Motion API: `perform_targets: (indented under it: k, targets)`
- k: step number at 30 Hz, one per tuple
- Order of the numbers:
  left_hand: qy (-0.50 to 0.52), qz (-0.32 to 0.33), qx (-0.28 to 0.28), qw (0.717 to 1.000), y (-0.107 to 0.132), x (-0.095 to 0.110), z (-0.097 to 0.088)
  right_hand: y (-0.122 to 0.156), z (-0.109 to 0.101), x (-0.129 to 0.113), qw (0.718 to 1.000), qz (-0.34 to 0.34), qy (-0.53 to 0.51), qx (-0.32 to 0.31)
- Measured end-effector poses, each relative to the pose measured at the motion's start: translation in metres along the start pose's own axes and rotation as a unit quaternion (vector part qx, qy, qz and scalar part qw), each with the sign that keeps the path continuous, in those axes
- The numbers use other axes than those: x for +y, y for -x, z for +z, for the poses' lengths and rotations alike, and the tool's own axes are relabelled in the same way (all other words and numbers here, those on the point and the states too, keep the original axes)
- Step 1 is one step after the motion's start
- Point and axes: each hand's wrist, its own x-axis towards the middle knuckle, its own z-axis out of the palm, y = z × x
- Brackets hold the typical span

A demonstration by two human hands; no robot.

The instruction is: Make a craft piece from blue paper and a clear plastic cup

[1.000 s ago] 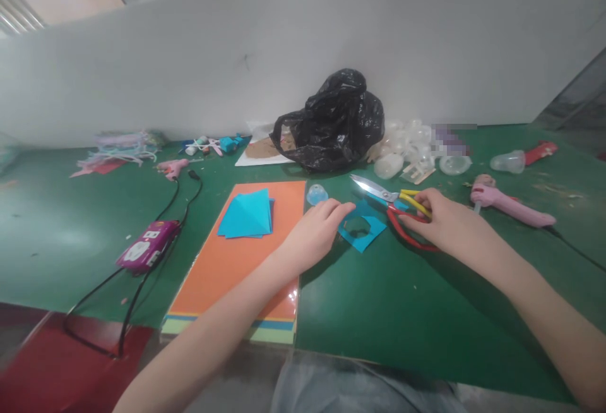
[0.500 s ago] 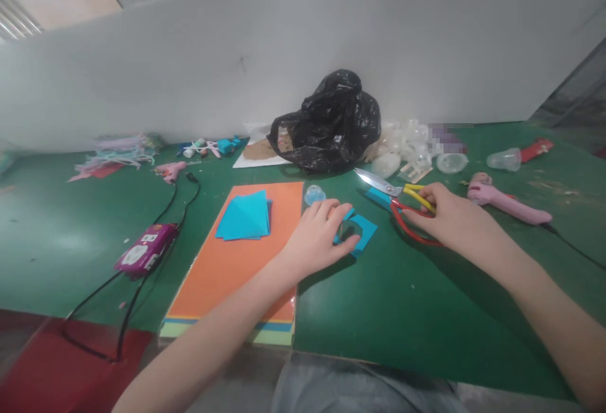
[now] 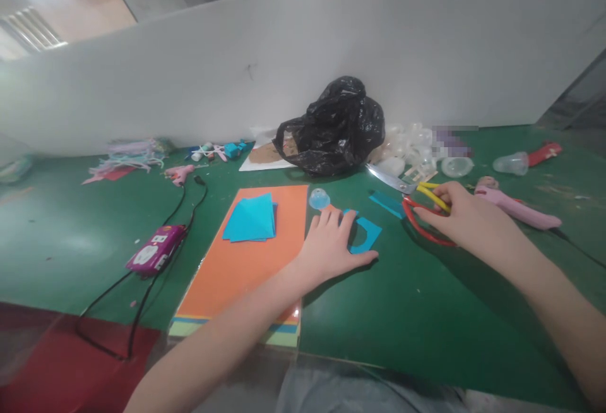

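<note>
My right hand [image 3: 452, 211] is closed around scissors [image 3: 428, 220] with one red and one yellow handle. Their blades point to the back left, slightly apart, above the green table. A blue paper strip [image 3: 388, 203] lies just under the blades' left side. My left hand [image 3: 334, 242] rests palm down with thumb and fingers stretched out, at the edge of a blue paper scrap [image 3: 372, 233] with a round hole cut in it. Its fingers cover part of that scrap. Beyond the fingertips sits a small clear plastic dome [image 3: 319, 198].
Folded blue paper [image 3: 250, 217] lies on a stack of orange sheets [image 3: 246, 274]. Behind stands a black plastic bag [image 3: 338, 125] beside clear plastic pieces [image 3: 414, 144]. Pink glue guns [image 3: 518, 206] lie at right and left, near a purple box [image 3: 157, 250] with black cords.
My left hand has opened wider and its thumb has swung outward, baring more of the holed blue scrap. The scissors have shifted a little right, off the blue strip. The view has tilted slightly.
</note>
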Motion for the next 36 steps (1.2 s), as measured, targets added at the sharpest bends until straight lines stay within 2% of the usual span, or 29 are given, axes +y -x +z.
perform_targets:
  k: [6, 12, 15, 21, 24, 26, 29, 36]
  targets:
    - [0.009, 0.073, -0.041, 0.996, 0.001, -0.002, -0.005, 0.000, 0.001, 0.002, 1.000, -0.006, -0.004, 0.004]
    - [0.040, 0.141, -0.013, 0.989, 0.001, -0.013, -0.003, -0.001, -0.006, 0.000, 1.000, 0.021, 0.008, -0.009]
    - [0.070, 0.135, 0.004, 0.988, 0.002, -0.016, -0.006, -0.002, -0.009, 0.001, 0.999, 0.030, 0.012, -0.007]
    - [0.127, 0.080, 0.041, 0.988, 0.001, -0.026, -0.016, -0.007, -0.009, 0.007, 0.999, 0.009, 0.021, 0.023]
    - [0.113, 0.103, 0.009, 0.988, 0.001, -0.026, -0.015, -0.007, -0.010, 0.006, 1.000, 0.014, 0.018, 0.010]
    - [0.046, 0.129, -0.026, 0.990, 0.002, -0.023, -0.013, -0.007, -0.010, 0.006, 1.000, 0.012, 0.016, 0.012]
    - [-0.045, 0.148, -0.036, 0.987, 0.003, -0.018, -0.009, -0.007, -0.010, 0.006, 1.000, 0.015, 0.009, 0.023]
    - [0.003, 0.130, -0.031, 0.991, -0.002, -0.015, -0.009, -0.007, -0.014, 0.007, 0.998, 0.055, 0.014, 0.002]
